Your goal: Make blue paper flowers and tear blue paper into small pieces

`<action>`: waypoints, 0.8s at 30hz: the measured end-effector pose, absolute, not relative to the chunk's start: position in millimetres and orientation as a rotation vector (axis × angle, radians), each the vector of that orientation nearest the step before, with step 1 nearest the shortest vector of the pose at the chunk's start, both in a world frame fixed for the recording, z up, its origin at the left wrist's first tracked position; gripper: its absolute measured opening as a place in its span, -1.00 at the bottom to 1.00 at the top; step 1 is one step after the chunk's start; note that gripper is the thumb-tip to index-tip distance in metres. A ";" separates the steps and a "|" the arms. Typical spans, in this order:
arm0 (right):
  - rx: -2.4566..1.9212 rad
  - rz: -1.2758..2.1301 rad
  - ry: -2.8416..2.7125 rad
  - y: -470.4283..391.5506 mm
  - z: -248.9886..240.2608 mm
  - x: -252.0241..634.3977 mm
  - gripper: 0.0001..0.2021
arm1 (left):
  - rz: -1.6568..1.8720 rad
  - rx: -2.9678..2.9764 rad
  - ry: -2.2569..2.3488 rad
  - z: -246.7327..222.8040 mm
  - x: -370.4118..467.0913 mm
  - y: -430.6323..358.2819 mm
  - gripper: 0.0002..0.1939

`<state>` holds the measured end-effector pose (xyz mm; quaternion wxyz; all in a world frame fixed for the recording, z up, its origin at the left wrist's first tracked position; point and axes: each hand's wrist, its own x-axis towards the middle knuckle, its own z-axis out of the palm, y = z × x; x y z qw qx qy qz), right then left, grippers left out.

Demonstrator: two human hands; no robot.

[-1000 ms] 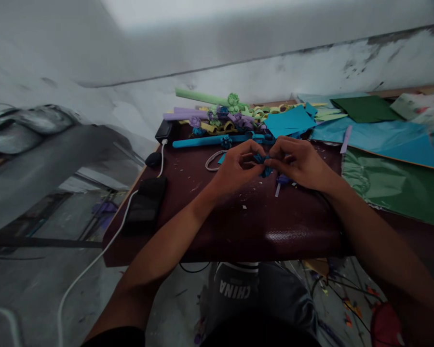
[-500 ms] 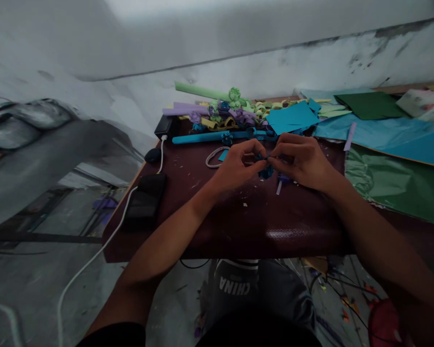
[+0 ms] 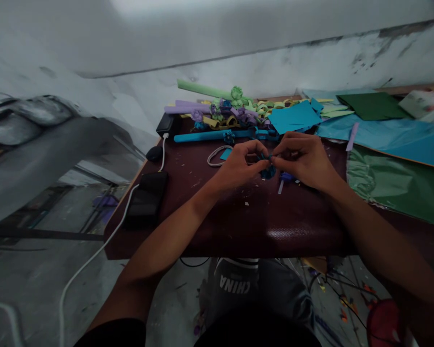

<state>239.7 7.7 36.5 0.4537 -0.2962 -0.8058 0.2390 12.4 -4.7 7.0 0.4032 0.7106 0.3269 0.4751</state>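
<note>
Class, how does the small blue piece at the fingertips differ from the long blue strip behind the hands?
The blue piece is small and bunched; the blue strip is long and straighter. The piece is pinched by the left hand and right hand; the strip lies on the table, unheld. The piece looks darker than the strip. Both are blue.

The blue paper piece (image 3: 268,172) had turned, as far as the dim view told, its rounder bulk nearer the table's (image 3: 238,226) front edge; the right hand (image 3: 301,159) had uncovered more of the purple piece (image 3: 288,177).
</note>
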 end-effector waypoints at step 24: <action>-0.486 0.089 -2.374 12.2 30.4 250.7 -0.91 | 1.224 1.898 0.876 5.6 16.5 -5.3 -0.91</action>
